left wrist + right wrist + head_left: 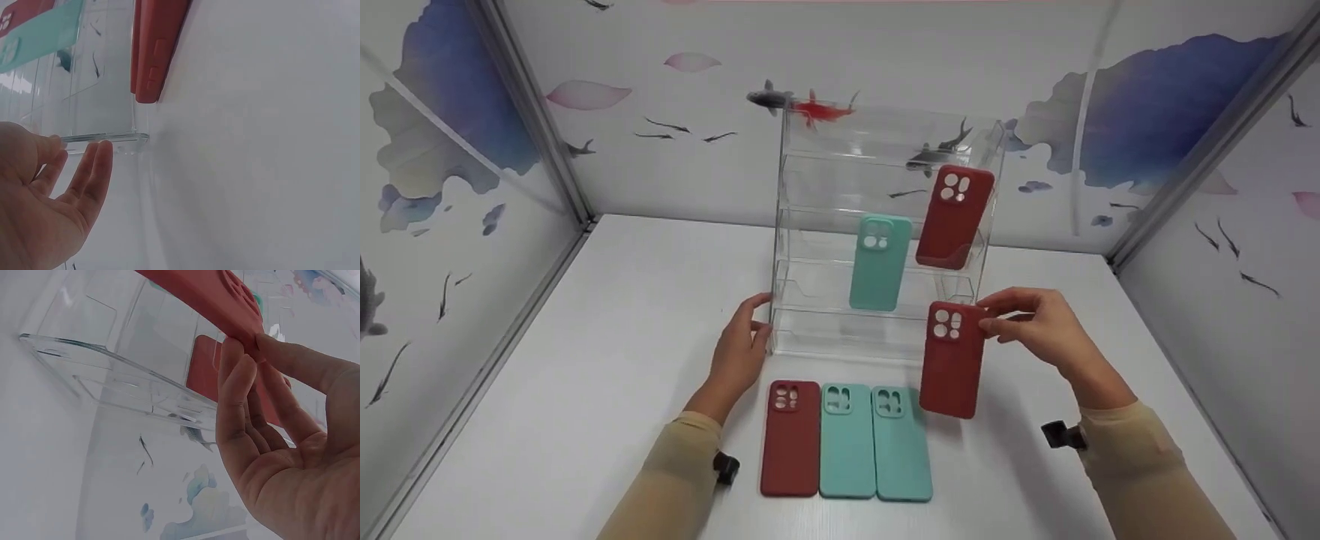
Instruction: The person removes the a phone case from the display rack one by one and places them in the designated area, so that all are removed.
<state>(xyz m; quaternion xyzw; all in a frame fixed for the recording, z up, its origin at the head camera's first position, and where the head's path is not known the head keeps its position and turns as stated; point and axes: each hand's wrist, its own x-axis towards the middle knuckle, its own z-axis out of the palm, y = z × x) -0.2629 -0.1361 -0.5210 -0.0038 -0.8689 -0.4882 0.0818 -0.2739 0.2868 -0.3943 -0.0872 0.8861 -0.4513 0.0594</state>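
A red phone case (952, 375) hangs from my right hand (1035, 326), whose thumb and fingertips pinch its upper right edge. It is in front of the lower right part of a clear, tiered acrylic rack (817, 341). My left hand (739, 352) touches the rack's left side; in the left wrist view its fairly straight fingers (101, 160) meet the clear side panel (126, 136). Another red case (956, 232) leans in the rack at upper right, and a teal case (877, 274) stands lower, near the middle.
Before the rack, a red case (790, 454) and two teal cases, one in the middle (847, 450) and one at right (903, 454), lie side by side on the white table (660, 270). Painted panels (690, 165) enclose the table's back and sides.
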